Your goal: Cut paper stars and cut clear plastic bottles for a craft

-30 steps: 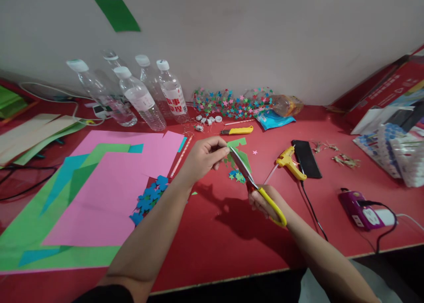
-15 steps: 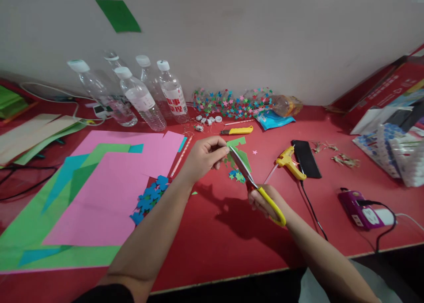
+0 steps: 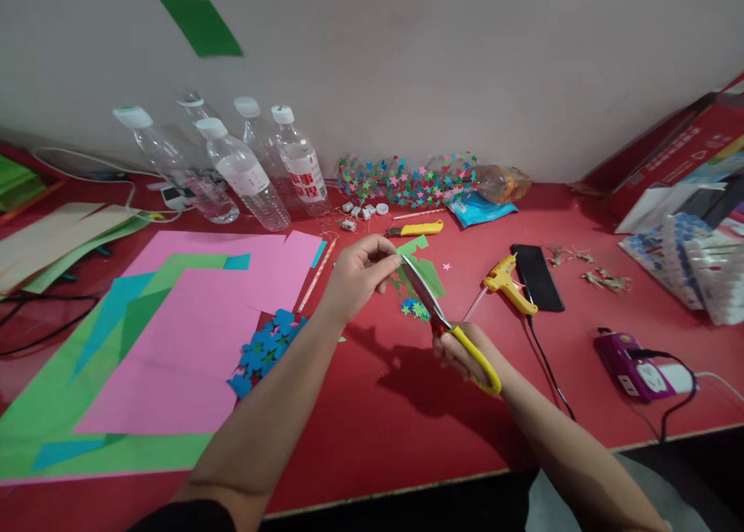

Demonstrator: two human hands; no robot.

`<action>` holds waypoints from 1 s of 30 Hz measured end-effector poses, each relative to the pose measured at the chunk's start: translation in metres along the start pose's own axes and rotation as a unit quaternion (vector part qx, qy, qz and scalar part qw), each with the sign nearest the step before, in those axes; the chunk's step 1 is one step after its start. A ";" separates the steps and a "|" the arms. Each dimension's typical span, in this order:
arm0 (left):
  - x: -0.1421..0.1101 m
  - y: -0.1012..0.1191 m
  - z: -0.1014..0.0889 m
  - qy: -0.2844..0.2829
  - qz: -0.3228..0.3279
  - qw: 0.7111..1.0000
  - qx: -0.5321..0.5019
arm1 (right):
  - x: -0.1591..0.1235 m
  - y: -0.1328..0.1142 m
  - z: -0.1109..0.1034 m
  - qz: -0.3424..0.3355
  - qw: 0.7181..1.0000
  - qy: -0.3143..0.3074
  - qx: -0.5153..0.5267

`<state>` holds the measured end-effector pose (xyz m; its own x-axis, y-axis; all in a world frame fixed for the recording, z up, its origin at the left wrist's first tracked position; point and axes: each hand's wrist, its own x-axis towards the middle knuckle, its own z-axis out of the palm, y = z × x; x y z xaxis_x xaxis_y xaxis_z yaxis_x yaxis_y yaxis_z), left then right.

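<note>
My left hand (image 3: 363, 276) is closed in a pinch on a green paper scrap (image 3: 428, 276) with jagged, cut-out edges; part of the scrap is hidden behind the fingers and blades. Yellow-handled scissors (image 3: 475, 357) are in my right hand (image 3: 459, 350), fingers wrapped round the grip. Their blades point up and left across the green paper, with the tips close to my left fingertips. Beneath lies a small pile of blue and green paper stars (image 3: 415, 309). A lone pink star (image 3: 446, 267) rests to the right of the paper.
Pink sheets (image 3: 174, 346) and cut blue paper (image 3: 264, 350) lie left. Behind stand several plastic bottles (image 3: 247, 174), a star-covered bottle (image 3: 407, 181) and a yellow utility knife (image 3: 421, 228). On the right are a glue gun (image 3: 507, 284), a phone (image 3: 538, 276) and a purple power adapter (image 3: 628, 367).
The green paper has turned slightly and shifted in my left hand. Both hands and the scissors stay nearly where they were; the view has shifted a little.
</note>
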<state>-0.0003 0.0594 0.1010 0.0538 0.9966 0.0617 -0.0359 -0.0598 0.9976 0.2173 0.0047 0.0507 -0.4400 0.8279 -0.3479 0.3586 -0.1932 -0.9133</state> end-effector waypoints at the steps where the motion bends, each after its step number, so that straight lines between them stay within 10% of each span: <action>1: 0.000 -0.001 0.001 0.001 -0.001 1.000 -0.004 | 0.000 0.000 0.000 0.001 1.000 -0.002 0.003; 30: -0.001 -0.001 0.004 0.033 -0.052 0.992 -0.106 | -0.001 0.007 -0.008 -0.042 0.998 -0.052 0.016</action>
<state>0.0042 0.0586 0.0996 0.0024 0.9988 -0.0498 -0.2435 0.0489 0.9687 0.2269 0.0073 0.0464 -0.5505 0.7832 -0.2891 0.2910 -0.1446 -0.9457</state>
